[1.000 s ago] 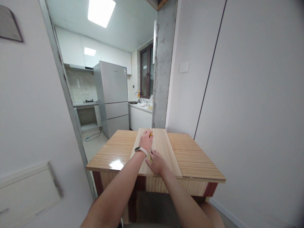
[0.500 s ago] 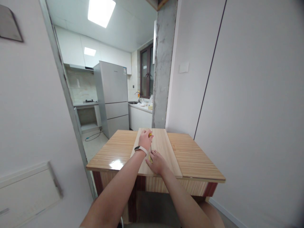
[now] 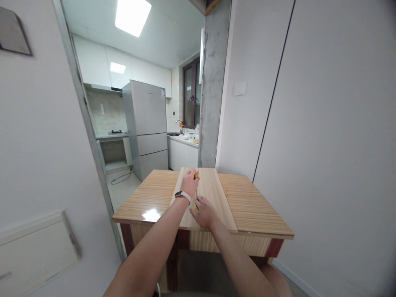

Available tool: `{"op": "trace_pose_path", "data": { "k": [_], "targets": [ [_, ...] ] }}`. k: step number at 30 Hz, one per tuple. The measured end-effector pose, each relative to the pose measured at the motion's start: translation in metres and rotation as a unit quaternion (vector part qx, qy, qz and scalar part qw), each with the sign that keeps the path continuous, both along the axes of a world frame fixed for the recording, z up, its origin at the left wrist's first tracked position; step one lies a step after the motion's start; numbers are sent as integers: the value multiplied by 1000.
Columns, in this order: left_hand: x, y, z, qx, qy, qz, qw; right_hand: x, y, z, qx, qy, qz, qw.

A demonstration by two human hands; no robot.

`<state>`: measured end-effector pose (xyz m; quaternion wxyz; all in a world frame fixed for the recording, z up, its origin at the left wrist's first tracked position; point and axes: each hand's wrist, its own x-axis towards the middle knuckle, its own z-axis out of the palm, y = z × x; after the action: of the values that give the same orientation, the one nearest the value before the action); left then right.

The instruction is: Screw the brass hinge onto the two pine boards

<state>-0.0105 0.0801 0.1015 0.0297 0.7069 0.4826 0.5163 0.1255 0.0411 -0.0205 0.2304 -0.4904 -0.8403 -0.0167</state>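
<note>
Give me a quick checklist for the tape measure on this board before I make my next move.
1. Left hand holding the yellow tape measure case: ok.
2. Right hand pinning the tape's near end: ok.
3. Tape lies straight along the board: ok.
4. Board lies flat on the table: ok.
5. Reading on the tape: cannot tell, too small.
6. Tape end hooked over the board's edge: cannot tell, hidden by the hand.

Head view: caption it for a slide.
Left hand and right hand stretch a yellow tape measure along a pale board on a wooden table.
</note>
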Motion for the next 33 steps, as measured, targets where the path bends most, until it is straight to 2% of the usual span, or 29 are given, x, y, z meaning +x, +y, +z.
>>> {"op": "trace_pose_path", "data": {
  "k": [10,20,33],
  "targets": [
    [0,1,1,7,-3,18,1000,1,1,-4,21,4,5,1000],
    [4,3,-4,-2,-35,-22,999,0,-1,-1,17,6,4,1000],
    [2,-1,0,0,-12,22,1000,-1,-4,3,13,8,4,1000]
  ]
}}
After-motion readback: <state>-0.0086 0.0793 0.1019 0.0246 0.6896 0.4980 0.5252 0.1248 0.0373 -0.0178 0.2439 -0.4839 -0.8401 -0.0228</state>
